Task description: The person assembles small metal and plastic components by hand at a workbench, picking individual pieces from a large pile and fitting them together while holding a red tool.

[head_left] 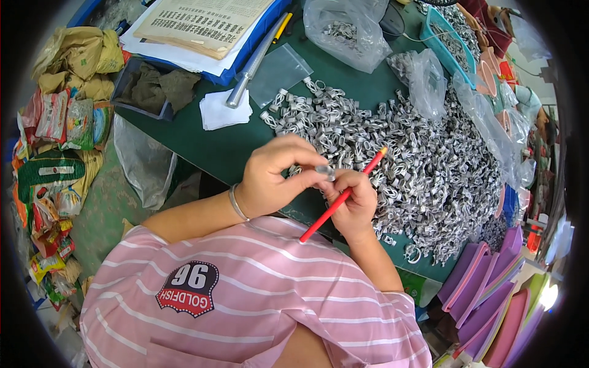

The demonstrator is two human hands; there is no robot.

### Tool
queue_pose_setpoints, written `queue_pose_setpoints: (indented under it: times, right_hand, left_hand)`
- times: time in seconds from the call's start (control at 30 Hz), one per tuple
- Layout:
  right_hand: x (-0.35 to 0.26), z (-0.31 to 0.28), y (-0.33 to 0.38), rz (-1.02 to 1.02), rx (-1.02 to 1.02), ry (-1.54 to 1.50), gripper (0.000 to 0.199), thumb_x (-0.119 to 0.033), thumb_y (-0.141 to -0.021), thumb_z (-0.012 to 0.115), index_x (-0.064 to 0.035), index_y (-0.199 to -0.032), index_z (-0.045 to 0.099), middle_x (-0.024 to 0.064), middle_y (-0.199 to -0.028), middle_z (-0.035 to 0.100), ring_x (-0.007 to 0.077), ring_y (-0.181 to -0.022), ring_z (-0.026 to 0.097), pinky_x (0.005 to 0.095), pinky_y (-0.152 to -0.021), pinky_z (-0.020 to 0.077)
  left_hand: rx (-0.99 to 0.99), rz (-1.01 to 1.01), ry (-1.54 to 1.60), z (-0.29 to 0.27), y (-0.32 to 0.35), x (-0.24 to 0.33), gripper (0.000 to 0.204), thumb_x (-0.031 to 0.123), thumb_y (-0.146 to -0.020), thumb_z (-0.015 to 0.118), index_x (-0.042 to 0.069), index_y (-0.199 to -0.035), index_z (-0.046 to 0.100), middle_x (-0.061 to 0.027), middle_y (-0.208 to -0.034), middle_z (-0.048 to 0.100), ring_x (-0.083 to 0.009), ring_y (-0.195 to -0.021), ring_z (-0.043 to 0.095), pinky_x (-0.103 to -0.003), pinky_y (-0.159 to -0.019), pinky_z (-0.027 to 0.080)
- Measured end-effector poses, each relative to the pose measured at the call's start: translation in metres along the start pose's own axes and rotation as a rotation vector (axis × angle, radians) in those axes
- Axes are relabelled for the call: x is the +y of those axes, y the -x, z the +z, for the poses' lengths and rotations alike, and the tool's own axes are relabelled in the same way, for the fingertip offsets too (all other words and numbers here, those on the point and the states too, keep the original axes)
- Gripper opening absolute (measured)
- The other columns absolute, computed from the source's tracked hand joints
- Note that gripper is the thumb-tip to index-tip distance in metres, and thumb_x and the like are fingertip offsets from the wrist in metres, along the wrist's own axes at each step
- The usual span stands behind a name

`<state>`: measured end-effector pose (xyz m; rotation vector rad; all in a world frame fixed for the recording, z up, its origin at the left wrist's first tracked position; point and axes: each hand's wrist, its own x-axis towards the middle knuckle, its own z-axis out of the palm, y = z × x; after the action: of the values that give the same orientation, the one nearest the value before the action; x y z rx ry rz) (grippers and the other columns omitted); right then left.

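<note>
Evidently, we have close two-handed work here. Our left hand [276,165] is closed in a pinch, thumb against forefinger, on a small metal piece [327,172], held in front of the chest just above the near side of the heap, presumably so it can be looked at closely. Our right hand [356,199] is curled shut around a slim red stick [326,219], yellow at its upper end. The stick slants across the fingers, probably tucked there to leave the fingertips usable; they meet the left ones at the piece, though we cannot tell whether they grip it too.

The heap of looped metal pieces [429,178] spreads over the green surface [184,138] to our right and ahead, likely for easy reach. More sit in a clear plastic bag [353,43] and a turquoise basket [432,27] at the far side, which would keep those lots apart. A tapered metal rod [248,76] lies with one end on white paper slips [221,116], near a flat clear pouch [276,76].
</note>
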<state>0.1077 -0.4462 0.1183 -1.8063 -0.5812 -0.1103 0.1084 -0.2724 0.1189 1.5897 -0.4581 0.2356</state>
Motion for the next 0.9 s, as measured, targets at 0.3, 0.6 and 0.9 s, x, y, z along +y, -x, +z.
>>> queue_pose_setpoints:
  times: [0.3, 0.6, 0.9]
  right_hand:
    - [0.020, 0.001, -0.061, -0.128, -0.194, 0.568, 0.024, 0.004, -0.066, 0.066, -0.0026, -0.076, 0.045, 0.0127, -0.072, 0.054, 0.0314, -0.061, 0.054, 0.0373, -0.053, 0.0440]
    - [0.007, -0.009, -0.048, 0.029, -0.061, 0.037, 0.026, 0.012, -0.070, 0.060, -0.0041, -0.074, 0.040, 0.0099, -0.084, 0.058, 0.0178, -0.063, 0.053, 0.0266, -0.057, 0.0450]
    - [-0.005, -0.012, -0.021, 0.375, 0.065, -0.656, 0.020, 0.004, -0.082, 0.055, -0.0054, -0.077, 0.038, 0.0168, -0.094, 0.057, 0.0146, -0.073, 0.059, 0.0242, -0.061, 0.0504]
  left_hand:
    - [0.314, -0.619, 1.388, -0.025, -0.005, -0.014, 0.010, 0.008, -0.086, 0.045, 0.006, -0.094, 0.050, -0.0007, -0.071, 0.044, -0.0096, -0.061, 0.044, -0.023, -0.055, 0.040]
    - [0.106, -0.825, 0.569, -0.009, 0.001, -0.006, 0.030, 0.005, -0.079, 0.063, 0.000, -0.107, 0.053, 0.0009, -0.078, 0.055, -0.0011, -0.057, 0.043, -0.015, -0.045, 0.029]
    - [0.058, -0.461, 0.377, 0.003, 0.001, 0.000, 0.024, 0.000, -0.075, 0.067, 0.000, -0.096, 0.056, 0.0001, -0.079, 0.056, -0.0038, -0.063, 0.047, -0.017, -0.055, 0.038]
